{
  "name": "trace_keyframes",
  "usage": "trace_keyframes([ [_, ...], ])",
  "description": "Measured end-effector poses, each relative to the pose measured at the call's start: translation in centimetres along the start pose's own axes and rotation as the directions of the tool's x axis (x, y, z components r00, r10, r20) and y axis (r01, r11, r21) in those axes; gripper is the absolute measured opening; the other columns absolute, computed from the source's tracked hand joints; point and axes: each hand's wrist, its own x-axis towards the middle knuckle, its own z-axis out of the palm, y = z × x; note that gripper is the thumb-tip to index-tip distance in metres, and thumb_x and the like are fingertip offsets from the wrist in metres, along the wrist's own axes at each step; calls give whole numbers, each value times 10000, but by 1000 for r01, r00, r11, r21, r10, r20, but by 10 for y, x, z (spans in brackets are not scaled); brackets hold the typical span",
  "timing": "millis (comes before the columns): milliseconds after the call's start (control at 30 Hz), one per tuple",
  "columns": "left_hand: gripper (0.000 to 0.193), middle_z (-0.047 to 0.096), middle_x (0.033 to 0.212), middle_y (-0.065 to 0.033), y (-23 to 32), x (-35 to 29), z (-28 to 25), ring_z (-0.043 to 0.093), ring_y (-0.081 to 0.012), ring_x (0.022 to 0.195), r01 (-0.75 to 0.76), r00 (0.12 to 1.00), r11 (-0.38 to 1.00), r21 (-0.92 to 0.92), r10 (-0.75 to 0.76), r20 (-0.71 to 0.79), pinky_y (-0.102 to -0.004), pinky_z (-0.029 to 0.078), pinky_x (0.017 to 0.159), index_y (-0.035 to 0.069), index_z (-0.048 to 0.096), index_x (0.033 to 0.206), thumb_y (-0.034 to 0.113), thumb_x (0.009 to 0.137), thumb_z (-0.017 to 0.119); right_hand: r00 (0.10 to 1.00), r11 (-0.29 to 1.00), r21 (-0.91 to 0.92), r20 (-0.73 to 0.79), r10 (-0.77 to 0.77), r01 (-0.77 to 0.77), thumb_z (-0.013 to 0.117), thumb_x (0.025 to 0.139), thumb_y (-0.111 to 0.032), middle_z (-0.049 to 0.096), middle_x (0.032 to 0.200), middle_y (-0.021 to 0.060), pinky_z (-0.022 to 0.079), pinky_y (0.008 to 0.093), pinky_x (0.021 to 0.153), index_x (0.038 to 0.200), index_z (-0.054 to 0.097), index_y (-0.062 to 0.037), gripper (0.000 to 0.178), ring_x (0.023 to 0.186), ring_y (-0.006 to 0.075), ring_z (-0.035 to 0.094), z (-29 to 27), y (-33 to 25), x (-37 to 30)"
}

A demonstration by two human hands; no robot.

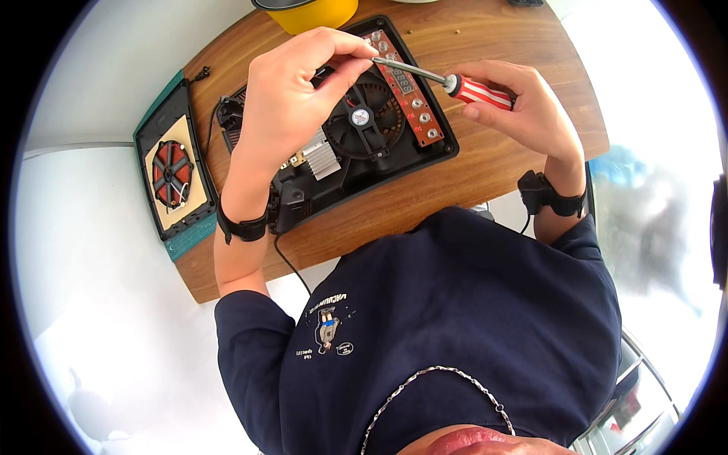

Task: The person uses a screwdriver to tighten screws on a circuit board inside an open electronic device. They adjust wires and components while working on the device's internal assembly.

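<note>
A screwdriver with a red and white handle (479, 92) is gripped in my right hand (531, 102), its shaft pointing left. At its tip, the thumb and forefinger of my left hand (292, 87) are pinched together; whatever small thing they hold is too small to make out. Both hands are raised over an opened black appliance housing (436, 155), which looks like an induction cooker base. Inside it are a black cooling fan (360, 116), a silver finned heat sink (322, 157) and a reddish control board (425, 120) with a small display and buttons. My left hand and forearm hide part of the housing's interior.
At the left, a black-framed panel (184, 216) with a round red and black coil (173, 176) lies on a green mat (193, 236). A yellow container (315, 17) stands at the far edge. Two tiny pieces lie on the wooden table (500, 45). A power cord (209, 114) runs beside the housing.
</note>
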Motion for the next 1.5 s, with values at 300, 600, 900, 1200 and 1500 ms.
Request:
trace_keyframes([
  [300, 291, 750, 1095, -71, -26, 31, -11, 720, -166, 996, -46, 999, 965, 258, 38, 36, -306, 570, 854, 40, 723, 1136, 99, 868, 820, 972, 990, -67, -192, -132, 122, 671, 942, 0, 615, 1198, 110, 574, 312, 846, 1342, 545, 10, 420, 1050, 218, 704, -37, -2, 28],
  [600, 137, 715, 890, -135, -30, 66, 4, 711, -194, 759, -45, 991, 973, 227, 72, -114, -290, 565, 676, -24, 686, 993, 35, 883, 743, 733, 972, 23, -662, -159, 232, 784, 886, -67, 619, 950, 31, 529, 226, 713, 1177, 574, -27, 361, 824, 103, 630, -37, -21, 63],
  [900, 128, 710, 864, -137, -43, 66, 19, 703, -206, 728, 126, 992, 986, 109, -127, 0, -309, 564, 669, -36, 681, 967, 32, 878, 744, 747, 947, -128, -587, -311, 295, 672, 970, -163, 648, 989, 44, 495, 232, 738, 1159, 582, -25, 251, 876, 112, 620, -40, -22, 81],
  [1200, 134, 711, 842, -146, -56, 54, 27, 720, -222, 731, 61, 996, 978, 201, -48, -70, -314, 573, 679, -35, 683, 953, 18, 857, 760, 859, 854, 328, -455, -232, 404, 689, 964, -115, 669, 1061, 96, 603, 292, 832, 1181, 573, -6, 269, 954, 167, 684, -50, 4, 90],
  [1500, 86, 718, 845, -79, -33, 62, 25, 704, -127, 744, 249, 936, 959, 134, -203, -288, -255, 557, 679, -23, 691, 958, -8, 891, 743, 767, 653, 602, -639, 49, 459, 616, 1039, -203, 724, 1054, 181, 652, 372, 778, 1230, 559, 22, 301, 872, 281, 760, -13, 30, 123],
])
